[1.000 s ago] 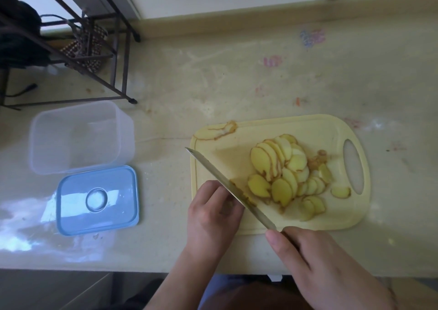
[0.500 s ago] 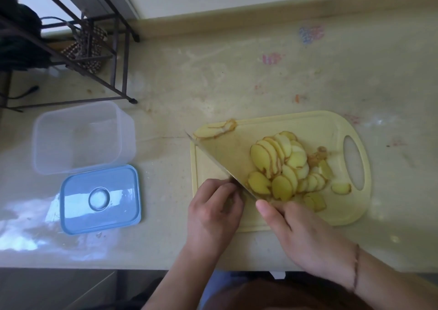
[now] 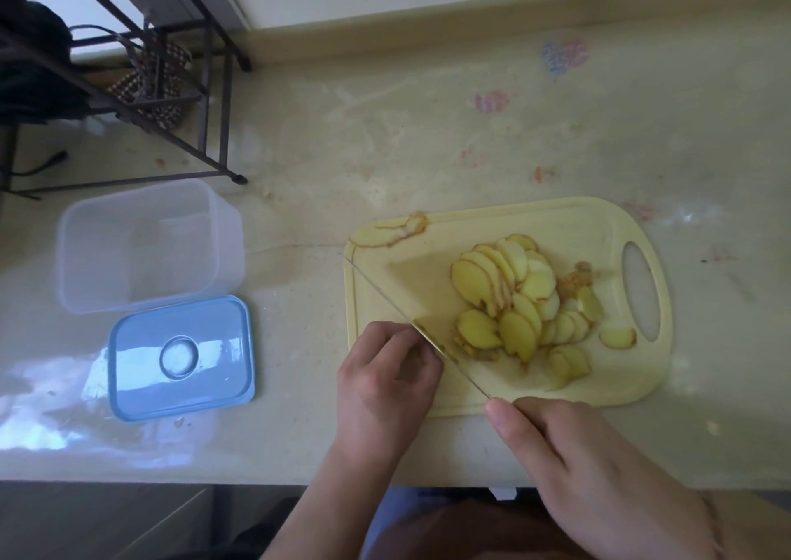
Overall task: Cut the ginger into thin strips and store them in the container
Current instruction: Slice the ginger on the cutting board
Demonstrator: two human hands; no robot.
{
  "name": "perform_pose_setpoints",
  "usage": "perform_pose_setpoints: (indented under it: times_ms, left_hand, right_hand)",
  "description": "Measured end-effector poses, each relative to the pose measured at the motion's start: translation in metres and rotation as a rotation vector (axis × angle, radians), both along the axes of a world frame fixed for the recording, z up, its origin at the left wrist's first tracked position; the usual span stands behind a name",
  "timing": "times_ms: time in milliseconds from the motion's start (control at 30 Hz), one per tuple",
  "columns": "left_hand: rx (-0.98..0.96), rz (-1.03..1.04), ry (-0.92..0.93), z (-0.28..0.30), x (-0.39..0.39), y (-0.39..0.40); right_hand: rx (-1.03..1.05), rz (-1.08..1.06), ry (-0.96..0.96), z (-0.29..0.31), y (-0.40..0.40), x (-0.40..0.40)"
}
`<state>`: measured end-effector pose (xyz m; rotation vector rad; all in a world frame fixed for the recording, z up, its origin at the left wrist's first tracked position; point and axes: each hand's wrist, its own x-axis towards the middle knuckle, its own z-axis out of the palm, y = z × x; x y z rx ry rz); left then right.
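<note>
Two hands at work over a pale yellow cutting board (image 3: pixel 505 401) on a beige, stained tabletop (image 3: pixel 428 140). Right hand (image 3: pixel 599 474) at the board's near edge, fingers curled round the handle of a knife (image 3: pixel 411 324), forefinger stretched toward the blade. Blade running diagonally from that hand up and left, tip just past the board's left edge. Left hand (image 3: pixel 385 388) on the board's near left corner, fingers curled down against the blade's left side, pinching a small piece of ginger; piece itself mostly hidden under the fingertips, so hard to make out. Just right of the blade, a fanned heap of ginger slices (image 3: pixel 513 302) in the middle of the board, overlapping, pale yellow with brown rims. One stray slice (image 3: pixel 616 339) lying apart near the oval handle hole (image 3: pixel 640 289) at the board's right end. A strip of peel (image 3: pixel 394 232) at the far left corner of the board, partly over the edge.

Well left of the board, a clear plastic container (image 3: pixel 145 247), open and upright, nothing visible inside. Just in front of it, touching or nearly so, a blue lid (image 3: pixel 182 358) lying flat with a round inset at its centre. Behind the container, the legs of a dark metal rack (image 3: pixel 205 101) standing on the tabletop, with a woven item (image 3: pixel 150 84) within its frame. Faded pink and blue marks (image 3: pixel 565 56) on the surface toward the far right.
</note>
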<state>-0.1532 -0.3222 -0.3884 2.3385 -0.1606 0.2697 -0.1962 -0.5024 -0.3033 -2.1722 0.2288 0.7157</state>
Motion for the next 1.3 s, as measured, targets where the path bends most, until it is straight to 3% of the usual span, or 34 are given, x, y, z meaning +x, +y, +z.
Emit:
perform_pose_setpoints:
  times_ms: [867, 1300]
  left_hand:
    - [-0.011, 0.042, 0.024, 0.003, -0.003, 0.000]
    - [-0.025, 0.024, 0.054, 0.006, -0.004, 0.001]
  right_hand:
    - [0.035, -0.046, 0.016, -0.004, 0.007, 0.004]
    - [0.121, -0.030, 0.158, -0.002, -0.007, 0.008]
